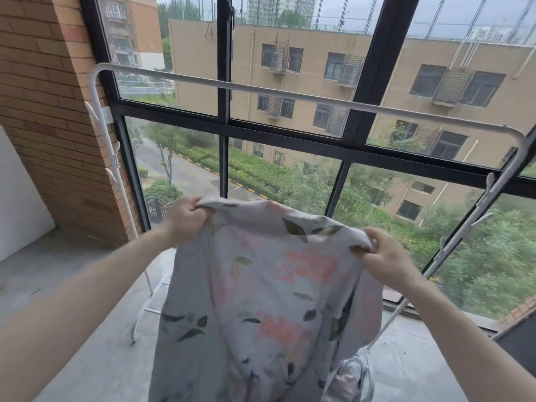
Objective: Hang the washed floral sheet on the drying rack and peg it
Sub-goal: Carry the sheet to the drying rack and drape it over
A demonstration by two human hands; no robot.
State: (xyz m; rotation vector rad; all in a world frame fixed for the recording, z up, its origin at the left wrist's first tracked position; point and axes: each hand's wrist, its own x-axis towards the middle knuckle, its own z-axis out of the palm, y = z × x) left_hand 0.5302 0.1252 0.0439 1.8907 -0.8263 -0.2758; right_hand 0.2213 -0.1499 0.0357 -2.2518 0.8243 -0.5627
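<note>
While hands grip floral sheet (261,285), lower part cut off.

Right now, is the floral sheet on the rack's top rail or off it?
Off it: both hands hold the floral sheet below the bare top rail.

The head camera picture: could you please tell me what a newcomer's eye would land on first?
First, the floral sheet, held up at centre by its top edge, the left hand and right hand each gripping a bunched corner. Above it runs the white drying rack, its top bar bare. Behind stands a big black-framed window.
</note>
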